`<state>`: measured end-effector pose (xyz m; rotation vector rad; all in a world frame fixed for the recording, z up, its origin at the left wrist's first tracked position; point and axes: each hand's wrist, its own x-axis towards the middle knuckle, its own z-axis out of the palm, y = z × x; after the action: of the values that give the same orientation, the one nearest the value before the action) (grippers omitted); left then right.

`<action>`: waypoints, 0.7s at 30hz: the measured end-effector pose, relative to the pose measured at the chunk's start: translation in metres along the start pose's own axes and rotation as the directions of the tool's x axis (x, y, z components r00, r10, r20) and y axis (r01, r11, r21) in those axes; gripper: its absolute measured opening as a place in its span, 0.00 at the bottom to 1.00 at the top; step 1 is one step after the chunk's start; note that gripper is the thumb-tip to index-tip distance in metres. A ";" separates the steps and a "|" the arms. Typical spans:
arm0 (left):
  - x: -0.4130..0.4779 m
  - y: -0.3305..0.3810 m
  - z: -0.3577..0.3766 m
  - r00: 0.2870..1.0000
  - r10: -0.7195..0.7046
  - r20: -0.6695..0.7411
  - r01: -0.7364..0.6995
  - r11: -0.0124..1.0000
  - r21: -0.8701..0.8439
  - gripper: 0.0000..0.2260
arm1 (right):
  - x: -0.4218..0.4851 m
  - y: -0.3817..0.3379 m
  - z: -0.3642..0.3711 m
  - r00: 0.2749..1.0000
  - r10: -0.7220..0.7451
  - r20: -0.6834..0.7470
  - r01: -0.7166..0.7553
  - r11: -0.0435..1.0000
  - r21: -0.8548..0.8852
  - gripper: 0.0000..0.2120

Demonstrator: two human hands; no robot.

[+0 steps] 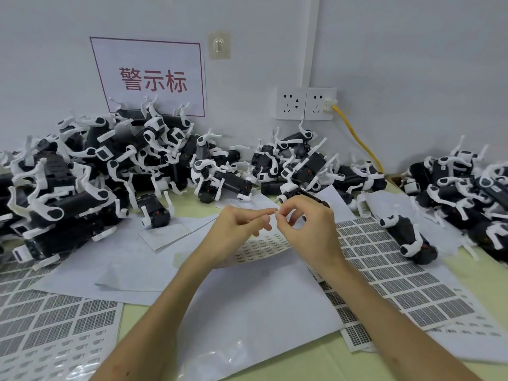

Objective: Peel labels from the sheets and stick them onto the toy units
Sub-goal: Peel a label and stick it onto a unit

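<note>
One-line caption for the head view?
Right hand pinches a small label against the left hand, above label sheets; toy units piled behind.
</note>
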<state>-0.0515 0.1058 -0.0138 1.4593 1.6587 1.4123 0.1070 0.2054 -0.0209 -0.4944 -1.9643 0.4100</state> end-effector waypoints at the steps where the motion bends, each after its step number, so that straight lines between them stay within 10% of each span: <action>1: 0.001 -0.001 0.000 1.000 -0.024 -0.013 0.024 0.999 0.030 0.13 | 0.001 0.000 -0.001 1.000 -0.003 -0.016 0.003 1.000 -0.001 0.06; 5: 0.003 -0.006 -0.003 0.991 -0.126 -0.040 0.130 0.986 0.109 0.14 | 0.009 0.007 -0.011 0.985 0.077 -0.154 -0.072 0.997 0.039 0.06; 11: 0.002 -0.009 -0.001 0.989 -0.147 0.003 0.143 0.969 0.201 0.08 | 0.010 0.036 -0.016 0.896 0.444 0.019 -0.414 0.848 -0.332 0.35; 16: -0.001 -0.012 -0.004 0.974 -0.140 0.179 0.045 0.892 0.450 0.11 | 0.010 0.044 -0.016 0.913 0.406 -0.039 -0.408 0.905 -0.119 0.32; 21: -0.001 -0.007 0.000 0.994 0.041 -0.098 0.000 0.923 0.384 0.24 | 0.015 0.032 -0.022 0.958 0.256 -0.125 -0.242 0.963 0.120 0.33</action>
<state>-0.0546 0.1060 -0.0206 1.6359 2.0824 1.2376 0.1264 0.2418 -0.0163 -0.6893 -1.7411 0.6167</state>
